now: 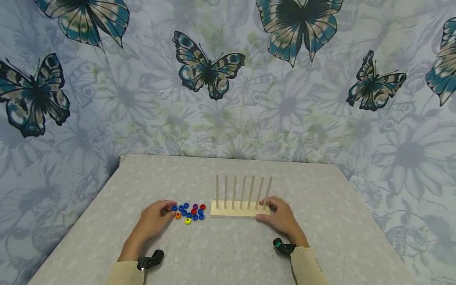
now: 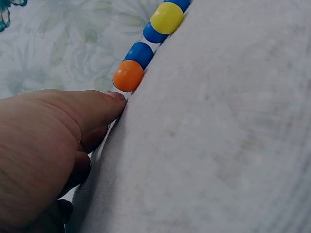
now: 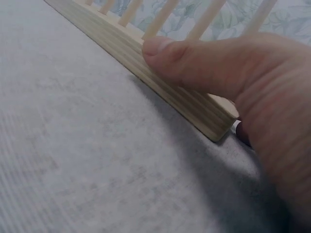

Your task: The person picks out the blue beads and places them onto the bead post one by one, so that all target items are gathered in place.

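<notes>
A loose cluster of small round beads lies on the table left of the wooden peg stand point(image 1: 231, 213). Most are blue beads point(image 1: 189, 215); among them are an orange bead point(image 1: 178, 215), a yellow bead point(image 1: 188, 221), red beads point(image 1: 202, 206) and a purple bead point(image 1: 195, 206). My left hand point(image 1: 154, 219) rests at the cluster's left edge, its fingertips by the leftmost blue bead point(image 1: 174, 208), thumb near the orange one. With my right hand point(image 1: 281, 217) I grip the stand's right end, thumb point(image 3: 165, 53) on the front and fingers behind. All its upright pegs are bare.
A pale patterned cloth covers the table point(image 1: 221, 253). Behind it hangs a floral backdrop point(image 1: 221, 126) with printed butterflies. Each wrist wears a black band point(image 1: 151, 260), below which are beige sleeves.
</notes>
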{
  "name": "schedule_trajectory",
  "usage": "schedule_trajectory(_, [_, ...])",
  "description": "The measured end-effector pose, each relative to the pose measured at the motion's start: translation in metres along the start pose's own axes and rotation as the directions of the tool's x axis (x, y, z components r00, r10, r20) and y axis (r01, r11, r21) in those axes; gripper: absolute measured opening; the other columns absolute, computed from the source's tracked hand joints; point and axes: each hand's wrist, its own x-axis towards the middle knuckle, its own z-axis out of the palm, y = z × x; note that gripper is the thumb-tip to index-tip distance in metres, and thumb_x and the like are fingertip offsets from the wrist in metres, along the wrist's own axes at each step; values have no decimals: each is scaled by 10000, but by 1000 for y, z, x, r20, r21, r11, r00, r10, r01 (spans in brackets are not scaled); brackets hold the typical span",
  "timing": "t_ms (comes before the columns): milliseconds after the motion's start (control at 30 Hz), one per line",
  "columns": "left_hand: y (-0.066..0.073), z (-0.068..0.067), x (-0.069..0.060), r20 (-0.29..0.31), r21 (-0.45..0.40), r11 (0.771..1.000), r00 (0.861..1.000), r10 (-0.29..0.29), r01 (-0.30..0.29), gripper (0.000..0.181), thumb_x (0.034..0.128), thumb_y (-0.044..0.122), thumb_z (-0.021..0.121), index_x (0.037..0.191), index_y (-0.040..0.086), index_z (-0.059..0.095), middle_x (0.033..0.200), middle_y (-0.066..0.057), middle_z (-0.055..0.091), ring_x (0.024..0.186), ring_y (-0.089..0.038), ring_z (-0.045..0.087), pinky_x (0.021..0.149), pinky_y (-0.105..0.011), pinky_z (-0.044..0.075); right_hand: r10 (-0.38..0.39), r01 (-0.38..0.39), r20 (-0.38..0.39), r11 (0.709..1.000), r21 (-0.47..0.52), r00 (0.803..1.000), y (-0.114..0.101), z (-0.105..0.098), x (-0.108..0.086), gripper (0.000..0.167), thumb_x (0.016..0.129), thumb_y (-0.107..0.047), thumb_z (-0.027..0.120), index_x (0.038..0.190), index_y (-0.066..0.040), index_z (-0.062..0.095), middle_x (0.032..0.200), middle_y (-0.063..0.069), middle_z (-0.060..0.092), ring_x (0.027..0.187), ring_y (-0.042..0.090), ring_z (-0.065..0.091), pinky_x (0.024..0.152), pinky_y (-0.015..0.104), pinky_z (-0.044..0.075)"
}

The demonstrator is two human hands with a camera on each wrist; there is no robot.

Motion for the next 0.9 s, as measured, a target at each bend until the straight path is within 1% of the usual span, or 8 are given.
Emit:
schedule_trajectory(167, [0,-2,0,5,11,1000,1000,2,-2,313,903,251,730,1212,212,702,982,45,669,821,-119,557,830,-419,335,-17,17,-3,1000,-15,1000,0,2,0,420,703,-498,886,1045,-356,689,1165,-163,657,1136,117,591,1000,424,464])
schedule_trajectory(300, [0,-3,0,-2,7,1000,1000,2,-2,287,910,246,726,1194,210,708,970,45,663,809,-115,555,825,-411,326,-25,25,-2,999,-20,1000,2,2,0,432,704,-532,872,1051,-354,686,1166,-171,654,1126,113,588,994,425,461])
schedule_trajectory(367, [1,-2,0,-3,-2,1000,1000,5,-5,282,911,243,725,1189,205,710,964,43,660,809,-115,559,836,-424,319,-26,26,-8,999,-24,1000,2,2,0,438,700,-551,867,1049,-357,688,1163,-171,654,1115,113,586,997,430,447])
schedule_trajectory(533, [2,-3,-2,-1,-13,1000,1000,-3,3,271,915,244,722,1183,205,711,956,44,651,805,-116,555,827,-397,314,-31,30,-8,998,-51,999,3,0,1,436,697,-572,859,1048,-382,684,1156,-172,654,1085,115,580,1017,461,403])
schedule_trajectory(667, [3,-4,-2,-10,-19,1000,1000,-9,9,261,920,241,718,1177,198,711,957,33,649,802,-124,547,774,-348,379,-42,42,-11,997,-65,999,0,-2,2,417,709,-545,864,1045,-374,685,1157,-163,660,1082,125,588,1048,488,376])
schedule_trajectory(767, [5,-6,-2,-4,-30,999,1000,-18,18,267,927,245,715,1187,188,707,961,24,650,802,-126,551,717,-313,427,-55,53,-20,996,-66,998,-3,-3,2,404,715,-510,872,1039,-348,693,1151,-146,669,1081,140,596,1040,508,378])
schedule_trajectory(900, [6,-9,-2,9,-45,998,999,-36,36,286,940,262,702,1213,176,694,955,16,653,796,-131,548,702,-295,434,-44,43,-18,997,-56,999,-7,-5,0,402,716,-485,880,1039,-326,700,1151,-129,676,1089,154,598,1030,518,386])
